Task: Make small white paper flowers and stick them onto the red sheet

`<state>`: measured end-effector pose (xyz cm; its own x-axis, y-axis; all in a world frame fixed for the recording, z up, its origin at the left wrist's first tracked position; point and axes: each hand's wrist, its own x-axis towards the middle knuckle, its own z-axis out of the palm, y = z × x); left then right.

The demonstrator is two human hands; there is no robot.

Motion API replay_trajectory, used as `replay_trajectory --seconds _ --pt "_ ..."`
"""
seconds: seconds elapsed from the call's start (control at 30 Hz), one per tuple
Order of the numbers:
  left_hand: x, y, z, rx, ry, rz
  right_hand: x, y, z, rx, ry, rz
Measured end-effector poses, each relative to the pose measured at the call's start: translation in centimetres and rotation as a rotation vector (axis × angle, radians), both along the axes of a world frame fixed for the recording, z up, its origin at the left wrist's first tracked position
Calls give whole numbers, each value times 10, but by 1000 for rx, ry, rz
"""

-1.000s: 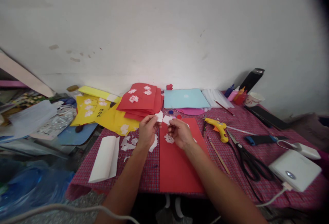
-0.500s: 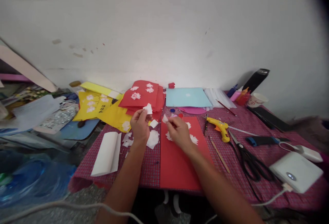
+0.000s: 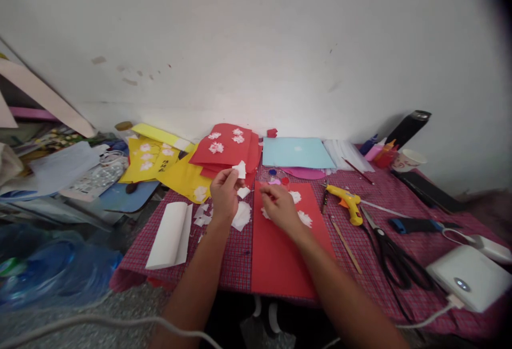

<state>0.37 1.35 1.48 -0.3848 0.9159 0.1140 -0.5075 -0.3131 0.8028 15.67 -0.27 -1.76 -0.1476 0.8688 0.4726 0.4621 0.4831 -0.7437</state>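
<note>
My left hand (image 3: 225, 193) pinches a small torn piece of white tissue paper (image 3: 240, 169) between thumb and fingers, held up above the table. My right hand (image 3: 279, 207) is over the red card (image 3: 284, 261), its fingers closed together; what they hold, if anything, I cannot make out. White crumpled paper flowers (image 3: 304, 219) lie on that card, partly covered by this hand. Beside my left wrist rest a white paper stack (image 3: 241, 216) and loose white scraps (image 3: 202, 215). A folded white sheet (image 3: 168, 236) lies farther left.
Red sheets with white flowers (image 3: 228, 149), yellow paper (image 3: 182, 174) and a light blue sheet (image 3: 296, 152) lie along the wall. To the right are a yellow glue gun (image 3: 347, 202), a wooden stick (image 3: 347, 246), black scissors (image 3: 394, 255), a white box (image 3: 468, 277) and a black flask (image 3: 408, 127).
The small white piece that showed at my right fingertips is no longer visible. My left hand still holds its paper piece. The whole view has shifted slightly.
</note>
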Motion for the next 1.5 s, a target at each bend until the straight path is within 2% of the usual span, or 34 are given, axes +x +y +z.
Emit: replay_trajectory --seconds 0.13,0.27,0.4,0.53,0.7,1.07,1.17,1.23,1.33,1.4,1.5 --pt "5 -5 -1 -17 56 -215 6 6 5 -182 385 7" --pt "9 -10 -1 -21 175 -381 9 4 14 -211 615 70" --pt "9 -13 -3 -43 298 -464 14 1 21 -234 745 217" --pt "9 -14 -3 -38 368 -528 18 3 20 -337 791 336" --pt "10 -15 -2 -55 357 -571 18 5 18 -344 782 298" --pt "9 -8 -7 -100 193 -406 17 0 26 -324 785 227" --pt "10 -7 -6 -108 191 -365 17 2 27 -343 826 157" --pt "9 -5 -5 -99 165 -273 18 4 26 -347 803 81" --pt "4 -1 -4 -45 120 -58 13 4 20 -311 551 10" --pt "-1 2 -3 -14 103 70 5 1 15 -261 320 32" --pt "-5 5 -4 -3 97 143 -13 -7 7 -197 121 117"
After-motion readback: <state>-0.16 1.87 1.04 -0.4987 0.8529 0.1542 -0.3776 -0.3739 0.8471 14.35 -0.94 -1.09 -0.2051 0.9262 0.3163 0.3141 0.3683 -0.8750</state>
